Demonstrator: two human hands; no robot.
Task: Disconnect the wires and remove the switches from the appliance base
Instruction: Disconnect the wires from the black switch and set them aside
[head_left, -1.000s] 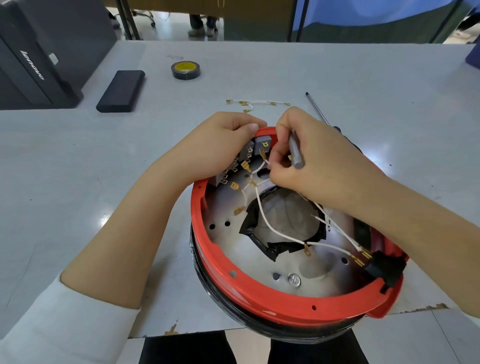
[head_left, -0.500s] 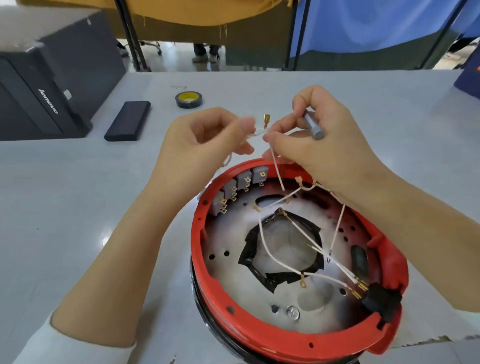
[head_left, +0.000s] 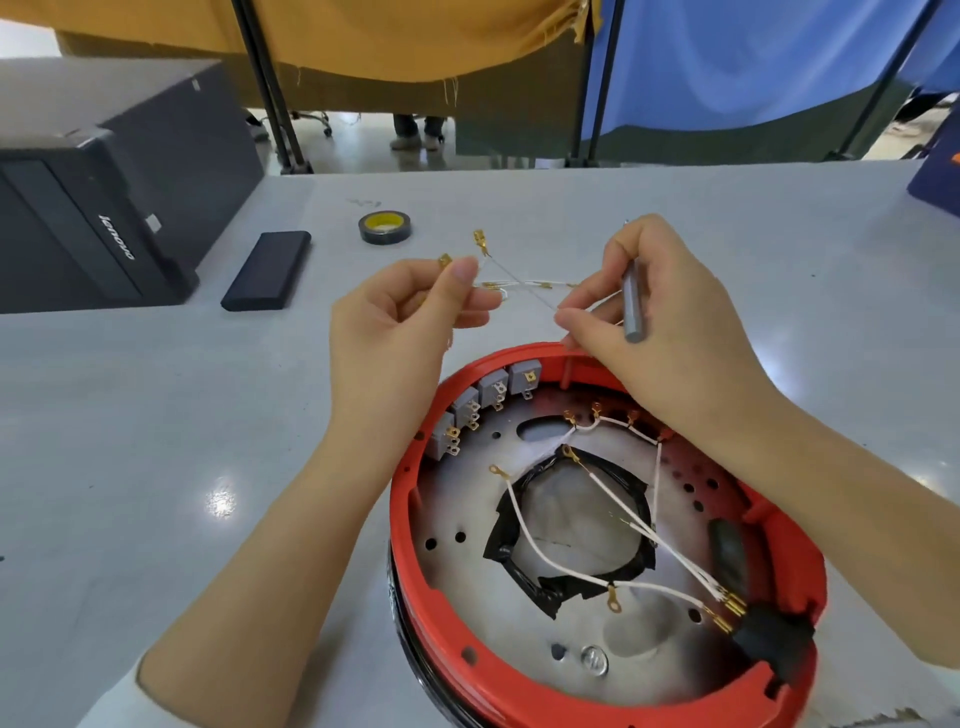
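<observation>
the red appliance base (head_left: 597, 691) is sitting at about 5 o'clock on the grey tabletop (head_left: 156, 441), its grey switches (head_left: 488, 400) lining the rim at 11 o'clock and white wires (head_left: 571, 561) trailing across the metal plate. above it, the left hand (head_left: 400, 322) is pinching one end of a loose wire (head_left: 514, 283) while the right hand (head_left: 660, 317) is pinching the other and gripping a grey tool handle (head_left: 632, 306). outward at 11 o'clock are lying a tape roll (head_left: 384, 227), a black slab (head_left: 267, 270) and a black computer case (head_left: 93, 208). beyond the tabletop, yellow (head_left: 405, 36) and blue curtains (head_left: 753, 57) are hanging.
</observation>
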